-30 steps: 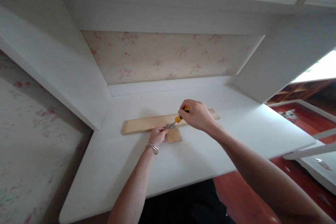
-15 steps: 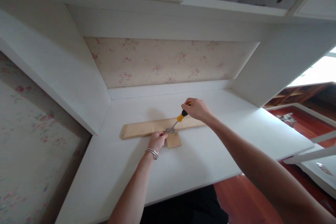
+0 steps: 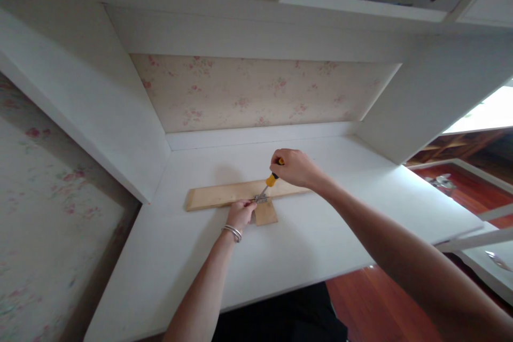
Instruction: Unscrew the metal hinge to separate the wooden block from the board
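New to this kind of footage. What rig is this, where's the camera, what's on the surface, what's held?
No machine here: these are a person's bare hands, seen from one camera worn on the head, looking forward and down.

On the white desktop lies a long, flat, pale wooden board, with a small, squarish, pale wooden piece at its near edge. A small silvery metal fitting sits where they meet.

The right hand grips a screwdriver with a yellow-and-black handle, its shaft angled down to the fitting. The left hand has its fingers at the fitting's left side; their exact grip is too small to tell.
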{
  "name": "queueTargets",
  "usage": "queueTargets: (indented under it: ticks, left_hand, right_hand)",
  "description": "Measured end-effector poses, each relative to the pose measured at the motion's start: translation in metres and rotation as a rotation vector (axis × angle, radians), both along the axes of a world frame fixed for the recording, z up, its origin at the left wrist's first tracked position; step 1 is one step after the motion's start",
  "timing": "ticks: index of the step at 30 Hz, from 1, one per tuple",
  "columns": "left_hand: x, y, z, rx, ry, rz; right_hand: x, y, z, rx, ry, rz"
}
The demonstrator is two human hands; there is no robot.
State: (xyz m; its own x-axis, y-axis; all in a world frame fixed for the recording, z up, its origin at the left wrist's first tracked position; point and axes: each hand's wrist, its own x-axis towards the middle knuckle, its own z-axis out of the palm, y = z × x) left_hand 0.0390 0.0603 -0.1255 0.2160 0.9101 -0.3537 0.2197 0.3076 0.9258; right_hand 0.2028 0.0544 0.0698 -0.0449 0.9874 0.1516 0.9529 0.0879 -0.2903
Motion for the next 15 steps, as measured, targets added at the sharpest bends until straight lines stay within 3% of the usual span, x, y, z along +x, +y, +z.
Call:
queueTargets:
  ticks: [5, 9, 15]
  left_hand:
    - [0.000, 0.001, -0.004, 0.001, -0.006, 0.012]
    - [0.000, 0.000, -0.002, -0.003, -0.026, 0.003]
    - [0.000, -0.001, 0.001, -0.016, -0.046, 0.003]
  right_hand:
    - [-0.020, -0.004, 0.008, 0.049, -0.201, 0.068]
    - [-0.019, 0.005, 0.007, 0.052, -0.279, 0.118]
    - [0.005, 0.017, -0.002, -0.003, -0.226, -0.036]
